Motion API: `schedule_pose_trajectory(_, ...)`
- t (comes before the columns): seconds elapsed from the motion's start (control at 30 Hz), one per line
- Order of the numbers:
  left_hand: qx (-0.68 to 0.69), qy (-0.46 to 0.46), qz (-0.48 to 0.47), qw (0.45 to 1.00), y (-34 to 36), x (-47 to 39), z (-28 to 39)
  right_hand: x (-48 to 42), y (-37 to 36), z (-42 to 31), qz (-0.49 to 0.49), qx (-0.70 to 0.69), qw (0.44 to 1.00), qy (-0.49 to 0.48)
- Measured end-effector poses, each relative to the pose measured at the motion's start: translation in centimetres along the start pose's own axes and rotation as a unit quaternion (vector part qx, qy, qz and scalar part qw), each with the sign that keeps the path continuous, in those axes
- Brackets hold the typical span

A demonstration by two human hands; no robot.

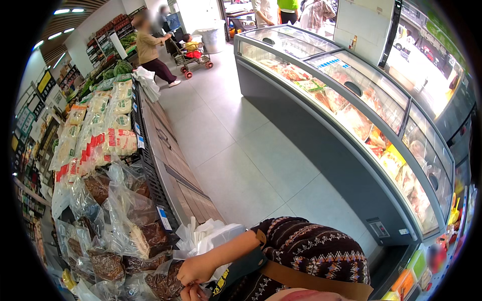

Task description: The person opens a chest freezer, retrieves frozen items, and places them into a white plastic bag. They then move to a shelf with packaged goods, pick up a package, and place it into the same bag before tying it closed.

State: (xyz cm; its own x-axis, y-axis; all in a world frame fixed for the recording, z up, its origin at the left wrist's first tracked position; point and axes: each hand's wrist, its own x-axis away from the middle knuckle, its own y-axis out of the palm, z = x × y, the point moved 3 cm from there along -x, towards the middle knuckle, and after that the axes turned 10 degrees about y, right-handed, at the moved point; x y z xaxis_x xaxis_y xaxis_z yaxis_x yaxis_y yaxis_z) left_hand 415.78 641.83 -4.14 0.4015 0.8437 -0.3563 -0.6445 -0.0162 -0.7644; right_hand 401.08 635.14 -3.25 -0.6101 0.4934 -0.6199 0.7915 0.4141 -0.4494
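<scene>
At the bottom, my right hand (pixel 196 270) reaches over the display with its fingers curled and pinched on the edge of a clear plastic bag (pixel 163 283) of dark brown food. Just below it, my left hand (pixel 194 292) is partly cut off by the picture's edge, its fingers close to the right fingertips. Whatever lies between the left fingers is hidden. Similar clear bags (pixel 107 265) of dark brown pieces are heaped beside both hands. A bundle of white plastic bags (pixel 211 237) hangs at the shelf edge by my right forearm.
A black slatted shelf edge (pixel 152 184) with price tags borders the display. Packs of pale food (pixel 122 141) lie farther along. Across the tiled aisle (pixel 233 158) stands a glass-topped chest freezer (pixel 331 109). A person (pixel 148 47) pushes a stroller (pixel 188 56) with a child near the entrance.
</scene>
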Motion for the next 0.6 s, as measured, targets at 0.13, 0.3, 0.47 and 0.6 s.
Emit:
schedule_pose_trajectory(0.13, -0.054, 0.079, 0.020, 0.995, -0.5, -0.2, 1.4, 0.4, -0.2, 0.0, 0.031, 0.013, 0.999, -0.007)
schedule_pose_trajectory(0.3, -0.106, 0.140, 0.034, 0.984, -0.9, -0.5, 2.6, 0.7, 0.2, 1.1, 0.017, -0.023, 1.000, -0.013)
schedule_pose_trajectory(0.47, -0.122, -0.152, -0.134, 0.971, -0.7, -1.5, 1.6, 1.5, -0.1, -0.3, 0.061, 0.077, 0.995, 0.005)
schedule_pose_trajectory(0.6, 0.094, -0.251, -0.092, 0.959, 2.3, 2.7, -8.3, 1.8, 0.1, -0.9, 0.096, 0.074, 0.992, 0.023)
